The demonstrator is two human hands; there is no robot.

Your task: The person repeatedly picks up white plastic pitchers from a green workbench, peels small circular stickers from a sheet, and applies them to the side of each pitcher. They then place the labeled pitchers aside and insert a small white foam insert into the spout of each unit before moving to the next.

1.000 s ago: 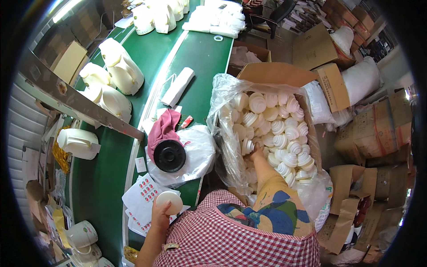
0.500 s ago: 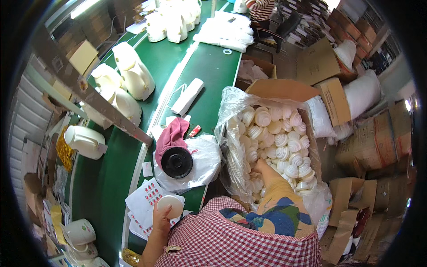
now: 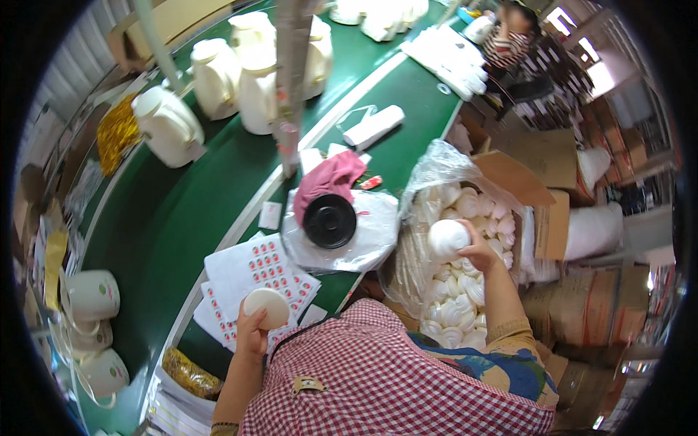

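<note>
My left hand (image 3: 251, 336) holds a round cream-white cap (image 3: 267, 307) over sheets of small red stickers (image 3: 256, 271) on the green bench. My right hand (image 3: 479, 251) grips another white round cap (image 3: 447, 238), lifted just above a cardboard box lined with a clear plastic bag (image 3: 436, 171) and full of several similar white caps (image 3: 454, 309). Between the hands lies a black round lid (image 3: 329, 221) on a clear bag, with a pink cloth (image 3: 326, 182) behind it.
White jug bodies (image 3: 169, 127) stand on the green conveyor (image 3: 182, 218), more of them at the left edge (image 3: 91, 294). A metal post (image 3: 291, 87) rises mid-bench. Cardboard boxes (image 3: 603, 320) crowd the right. Another person (image 3: 512, 36) works at the far end.
My right hand has come up out of the box with a white cap in it. My left hand still holds its cap over the sticker sheets. The view has tilted.
</note>
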